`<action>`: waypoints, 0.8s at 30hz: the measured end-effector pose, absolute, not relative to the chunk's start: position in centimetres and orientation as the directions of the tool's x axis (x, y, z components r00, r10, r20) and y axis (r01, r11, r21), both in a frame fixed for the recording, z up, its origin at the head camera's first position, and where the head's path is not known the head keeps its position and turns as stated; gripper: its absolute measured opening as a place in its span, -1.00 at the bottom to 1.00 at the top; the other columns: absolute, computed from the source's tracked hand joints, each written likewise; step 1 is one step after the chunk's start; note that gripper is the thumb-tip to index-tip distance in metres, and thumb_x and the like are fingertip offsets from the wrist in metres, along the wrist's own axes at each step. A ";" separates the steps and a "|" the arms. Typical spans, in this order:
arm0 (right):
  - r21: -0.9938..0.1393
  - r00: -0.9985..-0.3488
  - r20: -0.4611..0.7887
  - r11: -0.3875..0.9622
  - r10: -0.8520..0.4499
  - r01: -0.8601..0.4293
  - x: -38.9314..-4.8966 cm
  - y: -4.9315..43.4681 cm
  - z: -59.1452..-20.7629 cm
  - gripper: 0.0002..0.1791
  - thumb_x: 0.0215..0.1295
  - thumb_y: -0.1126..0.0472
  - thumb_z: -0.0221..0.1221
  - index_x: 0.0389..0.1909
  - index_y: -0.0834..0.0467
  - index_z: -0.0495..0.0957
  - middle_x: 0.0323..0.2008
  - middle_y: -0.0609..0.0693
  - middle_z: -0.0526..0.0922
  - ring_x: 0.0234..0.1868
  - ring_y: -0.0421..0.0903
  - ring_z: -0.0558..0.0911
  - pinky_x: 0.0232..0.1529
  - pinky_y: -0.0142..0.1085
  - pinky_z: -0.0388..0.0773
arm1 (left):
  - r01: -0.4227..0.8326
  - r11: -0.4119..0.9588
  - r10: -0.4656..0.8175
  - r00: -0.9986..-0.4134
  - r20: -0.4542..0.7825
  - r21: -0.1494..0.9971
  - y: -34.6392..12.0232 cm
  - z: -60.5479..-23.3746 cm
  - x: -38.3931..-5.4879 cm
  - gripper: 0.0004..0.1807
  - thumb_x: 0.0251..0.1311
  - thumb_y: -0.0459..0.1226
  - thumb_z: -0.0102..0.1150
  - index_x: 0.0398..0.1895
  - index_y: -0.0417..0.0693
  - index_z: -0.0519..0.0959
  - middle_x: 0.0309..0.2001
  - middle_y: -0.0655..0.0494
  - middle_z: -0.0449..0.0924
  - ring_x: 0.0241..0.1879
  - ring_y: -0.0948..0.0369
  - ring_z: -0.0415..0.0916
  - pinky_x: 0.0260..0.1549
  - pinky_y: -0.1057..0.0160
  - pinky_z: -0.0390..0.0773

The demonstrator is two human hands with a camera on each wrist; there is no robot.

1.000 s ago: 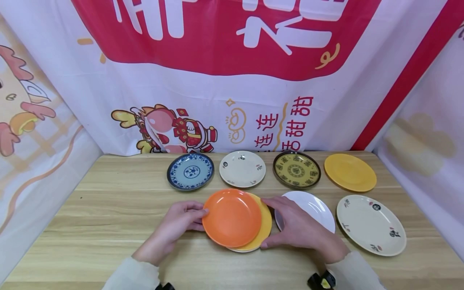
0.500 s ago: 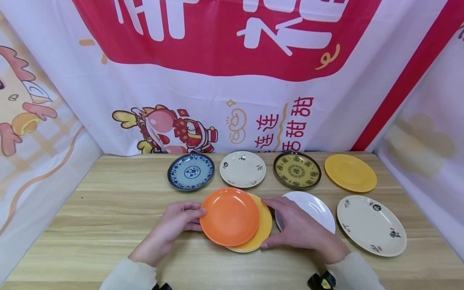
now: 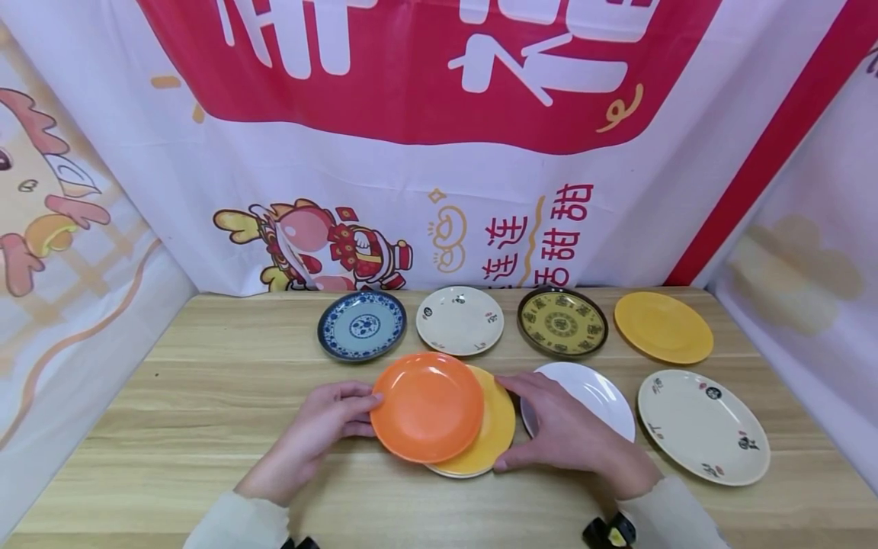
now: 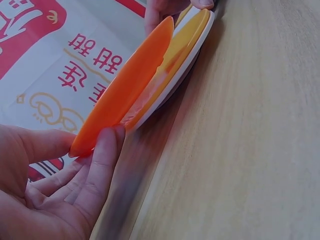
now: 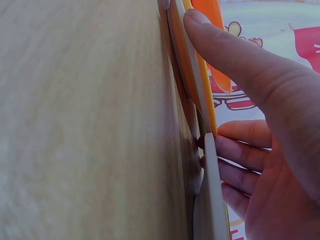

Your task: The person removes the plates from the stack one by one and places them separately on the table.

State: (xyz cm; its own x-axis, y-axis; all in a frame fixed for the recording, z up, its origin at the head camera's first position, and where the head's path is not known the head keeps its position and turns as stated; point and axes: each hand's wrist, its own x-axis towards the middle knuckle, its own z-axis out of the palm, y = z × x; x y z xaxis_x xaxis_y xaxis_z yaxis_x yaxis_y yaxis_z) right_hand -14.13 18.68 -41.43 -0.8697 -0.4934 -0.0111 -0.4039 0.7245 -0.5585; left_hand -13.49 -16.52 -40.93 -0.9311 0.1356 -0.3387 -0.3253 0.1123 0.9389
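My left hand [image 3: 336,415] pinches the left rim of an orange plate [image 3: 427,406], thumb on top and fingers beneath. In the left wrist view the orange plate [image 4: 122,92] is lifted at a tilt, with a gap between it and a yellow plate [image 4: 187,47]. That yellow plate [image 3: 499,423] lies on a pale-rimmed plate [image 3: 461,476], mostly hidden under it. My right hand [image 3: 559,427] holds the stack's right side between spread thumb and fingers. The right wrist view shows the thumb [image 5: 215,32] on the yellow rim.
Behind stand a blue patterned plate [image 3: 362,325], a cream plate [image 3: 459,320], a brown-rimmed olive plate [image 3: 562,322] and another yellow plate [image 3: 663,326]. A white plate [image 3: 597,393] sits partly under my right hand, beside a cream oval plate [image 3: 703,427]. A printed cloth [image 3: 384,183] hangs behind the table.
My left hand has moved the orange plate leftward and slightly up, uncovering more of the yellow plate. The right hand has stayed in place.
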 end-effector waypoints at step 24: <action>-0.556 -0.873 -0.003 0.726 -0.489 -0.405 -14.1 18.7 -41.5 0.29 -0.17 -0.49 0.59 0.54 0.13 0.45 0.47 0.05 0.55 0.50 0.12 0.49 0.54 0.20 0.45 | -0.363 0.102 0.144 -0.916 -0.374 0.926 -21.0 -41.7 -12.5 -0.46 0.51 -0.20 0.27 0.34 -0.46 0.48 -0.07 0.09 0.79 -0.12 0.18 0.79 0.00 0.20 0.83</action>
State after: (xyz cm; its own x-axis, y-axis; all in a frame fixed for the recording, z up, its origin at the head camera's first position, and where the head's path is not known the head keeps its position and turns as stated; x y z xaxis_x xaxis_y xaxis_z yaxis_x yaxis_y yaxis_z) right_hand -14.08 18.68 -41.50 -0.8725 -0.4886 -0.0027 -0.4047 0.7259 -0.5561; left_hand -12.49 -20.96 -41.67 -0.9160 0.1440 -0.3744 -0.3626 0.1015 0.9264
